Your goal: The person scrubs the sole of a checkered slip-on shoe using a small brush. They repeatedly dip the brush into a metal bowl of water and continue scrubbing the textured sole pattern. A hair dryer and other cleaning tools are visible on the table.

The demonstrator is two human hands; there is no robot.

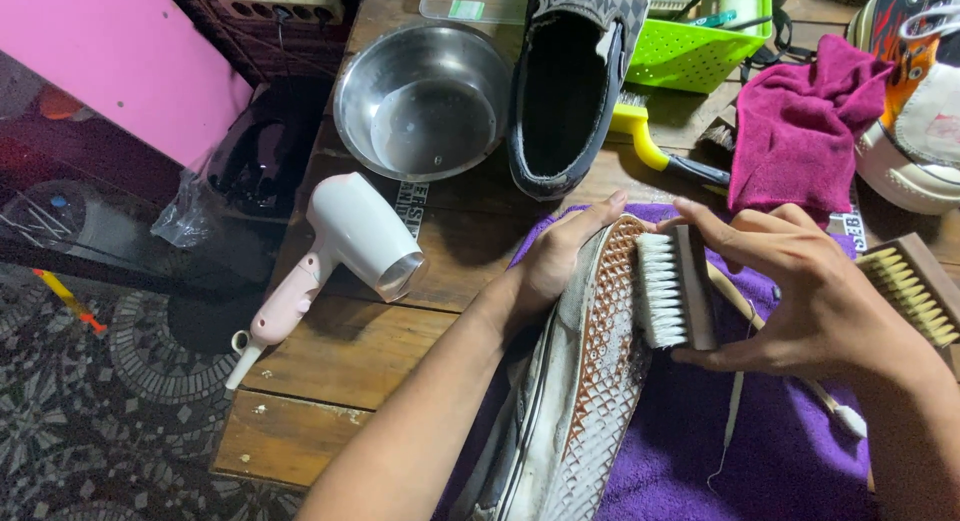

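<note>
My left hand grips a dirty white sneaker turned on its side, its brown waffle sole facing right. My right hand holds a wooden scrub brush with white bristles pressed against the sole near the toe. The shoe lies on a purple towel over a wooden table.
A pink-white hair dryer lies to the left, a steel bowl behind it. A dark slip-on shoe, green basket, magenta cloth, yellow-handled brush, another sneaker and a second wooden brush surround the work spot.
</note>
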